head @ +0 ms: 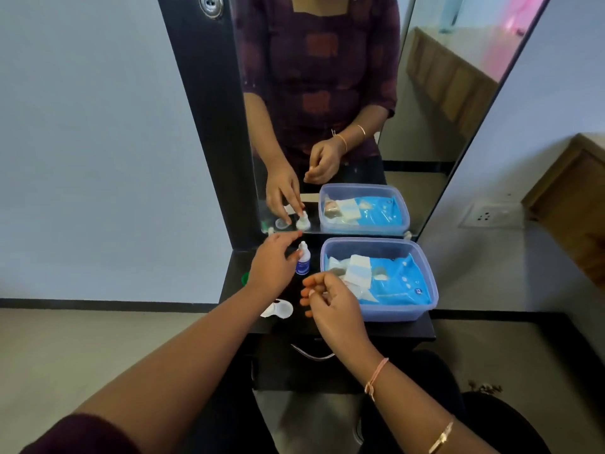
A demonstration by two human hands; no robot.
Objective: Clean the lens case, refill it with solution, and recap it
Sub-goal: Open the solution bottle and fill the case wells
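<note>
The plastic tub fills the shelf's right side; the solution bottle stands beside it near the mirror.

left hand hides most of a green object.

Left arm stretches far forward from the near left, bare forearm, dark sleeve at the elbow. Left hand is spread, fingers loosely extended, palm down. Right hand sits nearer, to its right, fingers curled inward, thumb pinched toward the fingertips. A pink thread and a gold bangle ring the right wrist.
</note>
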